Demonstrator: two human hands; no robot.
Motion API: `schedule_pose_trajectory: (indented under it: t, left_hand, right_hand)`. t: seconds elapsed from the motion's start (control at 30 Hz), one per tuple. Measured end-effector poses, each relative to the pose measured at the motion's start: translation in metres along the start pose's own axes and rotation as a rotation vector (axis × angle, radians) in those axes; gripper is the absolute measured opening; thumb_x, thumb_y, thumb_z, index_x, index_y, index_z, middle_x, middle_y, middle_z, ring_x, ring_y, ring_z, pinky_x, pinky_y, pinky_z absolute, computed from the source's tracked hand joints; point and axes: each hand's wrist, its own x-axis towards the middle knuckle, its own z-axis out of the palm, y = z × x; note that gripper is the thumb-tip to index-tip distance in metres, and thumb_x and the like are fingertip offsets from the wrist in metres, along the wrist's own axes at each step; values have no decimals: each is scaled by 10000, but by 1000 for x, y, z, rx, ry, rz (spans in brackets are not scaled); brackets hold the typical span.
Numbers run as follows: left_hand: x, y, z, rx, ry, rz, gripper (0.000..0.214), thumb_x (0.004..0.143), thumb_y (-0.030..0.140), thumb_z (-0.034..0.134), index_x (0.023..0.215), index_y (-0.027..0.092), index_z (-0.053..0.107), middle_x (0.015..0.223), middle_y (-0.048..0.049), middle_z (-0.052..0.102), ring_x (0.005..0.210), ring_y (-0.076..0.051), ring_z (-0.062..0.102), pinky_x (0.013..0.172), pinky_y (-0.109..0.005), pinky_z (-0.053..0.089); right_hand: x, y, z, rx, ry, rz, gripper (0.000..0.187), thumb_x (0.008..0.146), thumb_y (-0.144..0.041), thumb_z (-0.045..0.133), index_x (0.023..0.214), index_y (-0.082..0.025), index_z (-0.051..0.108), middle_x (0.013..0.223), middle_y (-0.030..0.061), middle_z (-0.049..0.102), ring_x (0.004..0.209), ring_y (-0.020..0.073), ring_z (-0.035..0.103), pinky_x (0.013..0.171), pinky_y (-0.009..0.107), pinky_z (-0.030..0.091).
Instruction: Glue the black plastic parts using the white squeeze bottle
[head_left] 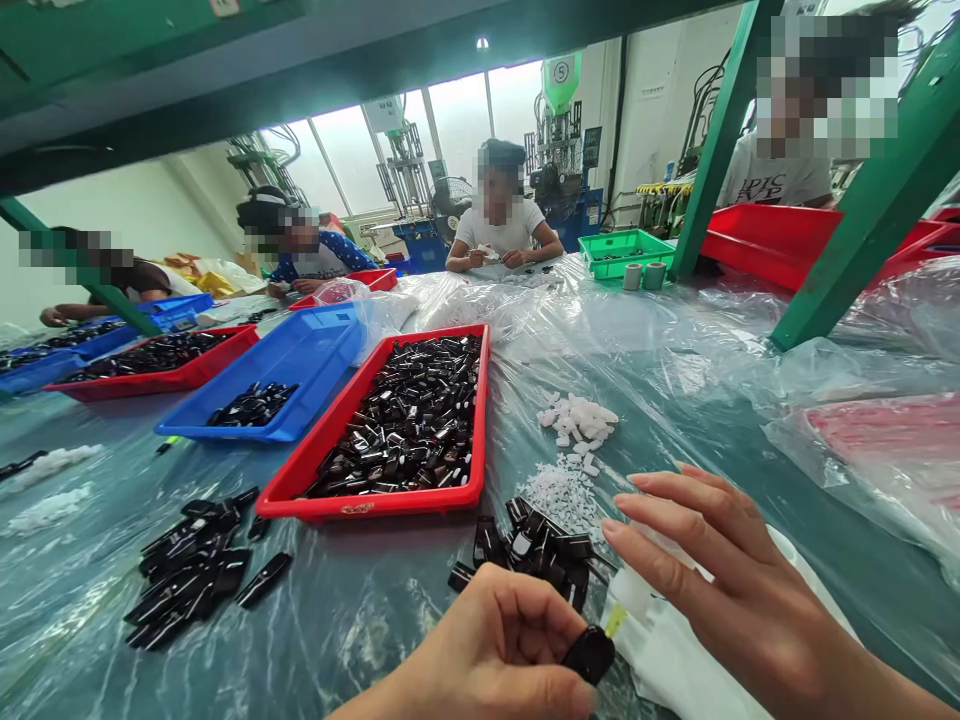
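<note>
Low in the middle, my left hand [517,640] pinches a glossy black plastic part [589,655] between thumb and curled fingers. A small yellow-green strip [616,620] shows right beside the part's upper edge; I cannot tell whether it is attached. My right hand [720,570] hovers to the right with its fingers stretched out and apart, the thumb hidden. Beneath it lies a white cloth or bag [660,665]. Just beyond my left hand is a loose pile of similar black parts [525,545]. Small white scraps [562,492] and larger white pieces [581,420] lie behind that pile.
A red tray [375,508] full of black parts stands ahead, beside a blue tray [225,432] holding fewer. Another black pile [191,570] lies left. Clear plastic sheeting [360,610] covers the table. Green posts [862,220] rise at right. Several people sit around the table.
</note>
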Motion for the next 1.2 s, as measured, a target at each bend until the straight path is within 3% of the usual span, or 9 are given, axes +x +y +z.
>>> schedule_pose_trajectory:
  t: [0.8, 1.0, 1.2]
  left_hand:
    - [2, 2, 1, 35, -15, -13, 225, 593, 256, 803, 728, 118, 684, 515, 56, 528, 436, -26, 412, 429, -146, 289]
    - [2, 3, 1, 29, -31, -24, 324, 578, 338, 813, 777, 102, 715, 675, -39, 663, 497, -42, 473, 453, -135, 326]
    - [-1, 5, -4, 152, -21, -67, 417, 714, 477, 673, 874, 98, 740, 787, -107, 706, 483, -51, 520, 467, -136, 405]
  right_hand:
    - [5, -5, 0, 15, 50, 23, 354, 924, -81, 302, 1045, -157, 626, 1006, 87, 651, 1107, 224, 520, 991, 460, 370]
    - [5, -5, 0, 3, 53, 20, 357, 920, -79, 302, 1051, -159, 624, 1009, 87, 653, 1105, 223, 523, 983, 459, 379]
    - [2, -2, -3, -30, 3, 8, 381, 933, -83, 276, 1088, -163, 616, 1101, 83, 626, 1181, 221, 455, 1033, 447, 307]
